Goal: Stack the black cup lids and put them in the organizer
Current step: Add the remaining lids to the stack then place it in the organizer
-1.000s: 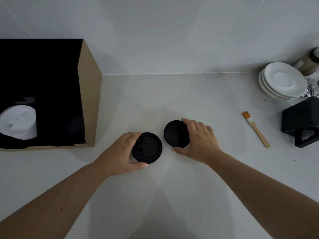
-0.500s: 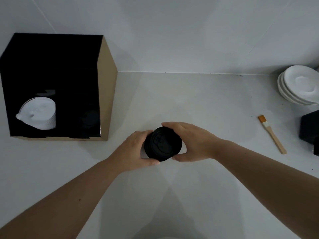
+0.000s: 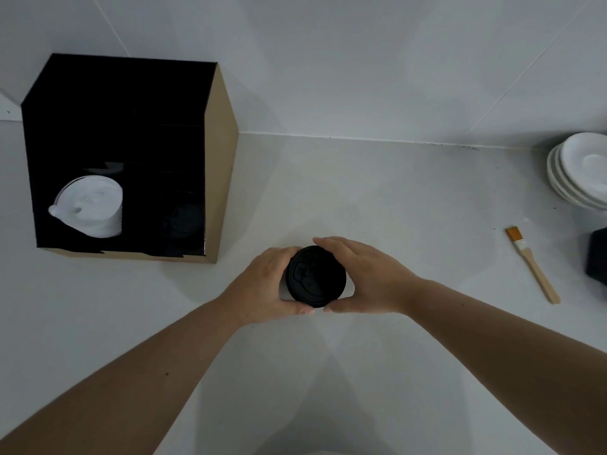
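The black cup lids [image 3: 316, 276] sit stacked one on the other at the middle of the white counter. My left hand [image 3: 262, 284] cups the stack's left side and my right hand [image 3: 364, 279] cups its right side, thumbs nearly meeting at the front. The organizer [image 3: 220, 165], a cardboard box with a black inside, stands at the left. Its left compartment holds a stack of white lids [image 3: 93, 205]. A dark lid [image 3: 184, 220] is faintly visible in its right compartment.
A wooden-handled brush [image 3: 532, 264] lies on the counter to the right. Stacked white saucers [image 3: 581, 172] sit at the far right by the wall. A black object [image 3: 597, 261] is cut off at the right edge.
One second ago each hand held a separate black lid side by side. The lids have come together into one stack, now held between both hands. The view has shifted, so the organizer appears further right.
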